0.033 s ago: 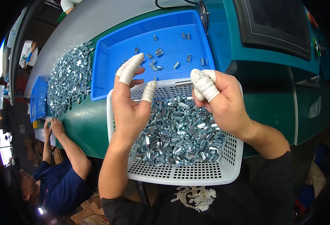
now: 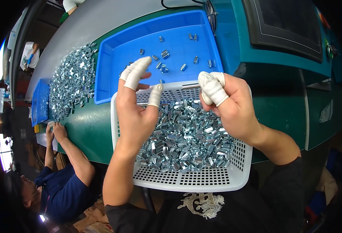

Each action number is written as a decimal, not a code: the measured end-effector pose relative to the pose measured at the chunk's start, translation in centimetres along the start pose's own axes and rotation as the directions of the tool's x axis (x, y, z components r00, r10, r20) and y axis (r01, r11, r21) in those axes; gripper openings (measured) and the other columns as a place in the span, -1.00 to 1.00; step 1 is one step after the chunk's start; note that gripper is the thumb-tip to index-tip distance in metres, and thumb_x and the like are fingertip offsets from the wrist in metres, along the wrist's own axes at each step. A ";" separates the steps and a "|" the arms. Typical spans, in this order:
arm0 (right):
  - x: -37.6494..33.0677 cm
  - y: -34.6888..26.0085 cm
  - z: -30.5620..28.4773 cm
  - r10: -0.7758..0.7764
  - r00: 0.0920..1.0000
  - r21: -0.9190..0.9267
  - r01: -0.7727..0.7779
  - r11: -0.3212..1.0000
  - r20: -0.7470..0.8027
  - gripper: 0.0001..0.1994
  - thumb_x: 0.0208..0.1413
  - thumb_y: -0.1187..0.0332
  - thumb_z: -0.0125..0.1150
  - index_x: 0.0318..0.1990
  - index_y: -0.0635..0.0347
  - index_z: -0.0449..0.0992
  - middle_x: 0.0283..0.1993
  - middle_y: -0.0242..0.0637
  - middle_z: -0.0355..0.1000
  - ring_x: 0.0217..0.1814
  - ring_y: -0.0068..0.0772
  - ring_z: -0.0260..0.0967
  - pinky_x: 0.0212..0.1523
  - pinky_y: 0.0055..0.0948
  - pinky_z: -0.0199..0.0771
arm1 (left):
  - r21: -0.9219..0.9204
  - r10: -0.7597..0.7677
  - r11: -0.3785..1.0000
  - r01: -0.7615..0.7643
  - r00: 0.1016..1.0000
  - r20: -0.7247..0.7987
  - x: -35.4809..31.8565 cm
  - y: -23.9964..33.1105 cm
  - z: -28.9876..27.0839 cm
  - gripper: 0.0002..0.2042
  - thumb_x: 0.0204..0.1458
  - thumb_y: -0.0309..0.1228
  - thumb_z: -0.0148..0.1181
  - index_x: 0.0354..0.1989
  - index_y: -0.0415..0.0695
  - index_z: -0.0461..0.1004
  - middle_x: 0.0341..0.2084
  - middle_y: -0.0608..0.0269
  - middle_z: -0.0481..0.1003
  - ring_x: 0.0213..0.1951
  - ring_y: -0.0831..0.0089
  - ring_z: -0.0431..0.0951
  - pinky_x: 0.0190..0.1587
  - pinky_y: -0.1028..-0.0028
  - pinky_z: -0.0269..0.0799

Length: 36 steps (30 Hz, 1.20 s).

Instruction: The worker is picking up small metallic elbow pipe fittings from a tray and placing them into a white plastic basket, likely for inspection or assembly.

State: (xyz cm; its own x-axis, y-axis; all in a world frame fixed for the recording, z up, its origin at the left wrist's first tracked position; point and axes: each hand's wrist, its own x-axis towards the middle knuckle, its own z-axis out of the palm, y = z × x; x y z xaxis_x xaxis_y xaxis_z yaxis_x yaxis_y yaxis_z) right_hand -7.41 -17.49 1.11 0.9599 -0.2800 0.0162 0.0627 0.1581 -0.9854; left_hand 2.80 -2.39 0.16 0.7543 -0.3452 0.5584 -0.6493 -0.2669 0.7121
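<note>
Standing beside the white basket (image 2: pixel 194 180), I am watching the person working over its heap of small silver metal pieces (image 2: pixel 186 136). The left hand (image 2: pixel 134 116) is hovering above the basket's left half, fingers spread wide and capped in white finger cots, gripping nothing. The right hand (image 2: pixel 233 106) is curling over the basket's far right corner, its capped fingertips (image 2: pixel 211 89) pinching closed on what looks like a slim silver piece (image 2: pixel 190 86) lying along the far rim.

Just beyond the basket a large blue tray (image 2: pixel 112 77) is sitting with only a scatter of pieces (image 2: pixel 163 54) in it, so I judge the sorting is barely getting going.

To the left of the basket, a long loose pile of pieces (image 2: pixel 72 81) is spreading over the green desk (image 2: pixel 81 128), with a small blue tray (image 2: pixel 40 101) at its far end. A co-worker's hands (image 2: pixel 54 132) are resting at the desk edge there.

Beyond the basket to the right, a dark screen (image 2: pixel 283 27) is sitting in a teal housing. I am seeing no packages or labels clear enough to tell apart.
</note>
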 end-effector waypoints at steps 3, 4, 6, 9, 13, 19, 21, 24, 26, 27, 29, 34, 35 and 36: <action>0.3 1.0 -0.4 -0.047 0.999 -0.002 0.047 0.999 0.008 -0.65 0.20 0.28 -0.07 -0.63 0.19 0.30 -0.70 -0.49 0.22 -0.71 -0.81 -0.05 -0.69 -0.71 -0.06 | 0.132 0.000 0.990 -0.052 0.930 0.367 -1.0 0.4 -1.0 -0.85 -0.21 -0.58 0.23 -0.40 -0.16 0.52 -0.50 0.23 0.47 -0.52 0.44 0.46 -0.49 0.48 0.37; 0.2 0.9 -0.3 -0.048 0.999 -0.003 0.048 0.999 0.011 -0.65 0.20 0.28 -0.07 -0.63 0.19 0.30 -0.70 -0.49 0.22 -0.71 -0.81 -0.05 -0.69 -0.71 -0.06 | 0.224 -0.084 0.974 -0.019 0.894 0.441 -1.7 0.6 -1.0 -0.87 -0.21 -0.55 0.24 -0.42 -0.15 0.53 -0.50 0.22 0.48 -0.53 0.39 0.46 -0.49 0.45 0.37; 0.2 0.6 0.0 -0.045 0.999 0.011 0.045 0.999 0.022 -0.65 0.20 0.28 -0.07 -0.63 0.19 0.31 -0.70 -0.50 0.23 -0.71 -0.81 -0.04 -0.69 -0.71 -0.05 | 0.367 -0.153 0.927 -0.079 0.814 0.560 -2.9 0.6 -0.6 -0.86 -0.23 -0.46 0.26 -0.43 -0.16 0.52 -0.49 0.17 0.45 -0.48 0.26 0.47 -0.45 0.36 0.40; 0.1 0.5 0.3 -0.036 0.999 0.015 0.035 0.999 0.034 -0.66 0.19 0.27 -0.06 -0.62 0.20 0.33 -0.70 -0.50 0.24 -0.71 -0.81 -0.04 -0.69 -0.71 -0.05 | 0.448 -0.095 0.862 -0.236 0.794 0.600 -4.1 -0.4 0.3 -0.82 -0.25 -0.45 0.25 -0.40 -0.18 0.50 -0.47 0.17 0.42 -0.41 0.23 0.46 -0.41 0.32 0.39; 0.1 0.6 0.1 -0.045 0.998 -0.019 0.046 0.999 0.052 -0.66 0.19 0.28 -0.06 -0.62 0.20 0.34 -0.70 -0.51 0.24 -0.71 -0.81 -0.03 -0.68 -0.71 -0.04 | 0.463 -0.080 0.837 -0.292 0.771 0.632 -3.9 -0.5 0.4 -0.82 -0.26 -0.47 0.22 -0.41 -0.19 0.47 -0.50 0.17 0.39 -0.41 0.23 0.43 -0.41 0.27 0.37; 0.2 0.7 -0.1 -0.024 0.998 -0.009 0.024 1.000 0.056 -0.66 0.19 0.28 -0.07 -0.63 0.19 0.32 -0.70 -0.50 0.24 -0.70 -0.80 -0.04 -0.68 -0.70 -0.04 | 0.040 -0.198 0.979 0.202 0.874 0.443 -3.2 1.4 -0.5 -0.90 -0.14 -0.58 0.21 -0.42 -0.22 0.44 -0.46 0.18 0.50 -0.42 0.50 0.51 -0.28 0.54 0.41; 0.3 0.8 0.0 -0.045 0.997 0.001 0.045 0.999 0.059 -0.65 0.20 0.28 -0.07 -0.63 0.19 0.32 -0.70 -0.50 0.23 -0.69 -0.80 -0.03 -0.67 -0.70 -0.03 | -0.337 -0.264 0.860 0.383 0.899 0.349 -3.4 1.4 -0.9 -0.86 -0.11 -0.59 0.21 -0.36 -0.26 0.42 -0.43 0.24 0.48 -0.36 0.55 0.48 -0.24 0.56 0.40; 0.2 0.6 0.2 -0.006 0.998 -0.031 0.008 0.999 0.068 -0.66 0.19 0.28 -0.07 -0.63 0.18 0.32 -0.69 -0.50 0.23 -0.68 -0.80 -0.02 -0.66 -0.70 -0.02 | -0.524 -0.257 0.767 0.369 0.926 0.276 -3.1 1.7 -1.4 -0.81 -0.04 -0.64 0.10 -0.21 -0.32 0.38 -0.27 0.19 0.45 -0.25 0.54 0.45 -0.14 0.54 0.38; 0.2 0.6 0.1 -0.012 0.994 -0.073 0.020 0.997 0.108 -0.66 0.18 0.27 -0.06 -0.63 0.18 0.32 -0.69 -0.50 0.24 -0.69 -0.80 -0.01 -0.66 -0.70 -0.02 | -0.573 -0.252 0.728 0.376 0.924 0.286 -3.1 2.3 -1.6 -0.79 0.00 -0.64 0.05 -0.15 -0.31 0.39 -0.24 0.19 0.45 -0.22 0.53 0.45 -0.13 0.53 0.39; 0.1 0.6 0.1 -0.026 0.991 -0.079 0.036 0.996 0.134 -0.66 0.18 0.27 -0.06 -0.63 0.18 0.32 -0.69 -0.50 0.24 -0.69 -0.80 -0.01 -0.66 -0.70 -0.02 | -0.591 -0.242 0.705 0.393 0.916 0.320 -3.3 2.2 -1.4 -0.78 0.02 -0.64 0.03 -0.12 -0.31 0.40 -0.22 0.20 0.45 -0.21 0.52 0.45 -0.13 0.53 0.40; 0.0 0.7 0.6 0.003 0.996 -0.056 0.002 0.998 0.088 -0.66 0.18 0.27 -0.06 -0.64 0.18 0.32 -0.69 -0.49 0.25 -0.69 -0.80 0.00 -0.67 -0.71 -0.01 | -0.579 -0.264 0.717 0.389 0.920 0.291 -3.8 1.9 -0.8 -0.77 0.00 -0.62 0.08 -0.14 -0.28 0.43 -0.24 0.18 0.48 -0.24 0.53 0.47 -0.18 0.54 0.42; -0.2 1.0 0.5 -0.020 0.992 -0.126 0.036 0.991 0.127 -0.68 0.21 0.25 -0.10 -0.58 0.17 0.31 -0.65 -0.44 0.28 -0.71 -0.79 0.01 -0.69 -0.70 -0.02 | -0.407 -0.200 0.851 0.332 0.922 0.332 -3.9 1.7 -1.4 -0.77 -0.05 -0.63 0.14 -0.17 -0.29 0.43 -0.27 0.19 0.49 -0.25 0.53 0.49 -0.16 0.55 0.41; -0.3 0.7 0.7 -0.007 0.993 -0.127 0.022 0.992 0.121 -0.67 0.21 0.25 -0.10 -0.59 0.17 0.30 -0.65 -0.44 0.28 -0.71 -0.79 0.01 -0.69 -0.70 -0.02 | -0.421 -0.208 0.836 0.353 0.912 0.352 -3.8 1.8 -1.5 -0.78 -0.05 -0.63 0.14 -0.18 -0.30 0.44 -0.27 0.18 0.49 -0.24 0.52 0.49 -0.15 0.54 0.41; -0.3 0.7 0.8 0.007 0.993 -0.129 0.008 0.992 0.115 -0.66 0.21 0.24 -0.11 -0.60 0.16 0.29 -0.65 -0.44 0.28 -0.72 -0.78 0.01 -0.69 -0.70 -0.01 | -0.417 -0.217 0.838 0.353 0.915 0.340 -3.8 1.6 -1.6 -0.78 -0.05 -0.63 0.14 -0.18 -0.30 0.44 -0.27 0.18 0.49 -0.24 0.52 0.49 -0.15 0.54 0.41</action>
State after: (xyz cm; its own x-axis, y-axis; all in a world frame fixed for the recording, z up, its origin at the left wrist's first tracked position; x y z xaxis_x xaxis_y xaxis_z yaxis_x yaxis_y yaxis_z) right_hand -7.42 -16.57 0.54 0.9853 -0.1684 0.0288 0.0348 0.0326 -0.9989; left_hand -0.99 -0.03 -0.14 0.7981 -0.5639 0.2123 -0.2374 0.0296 0.9710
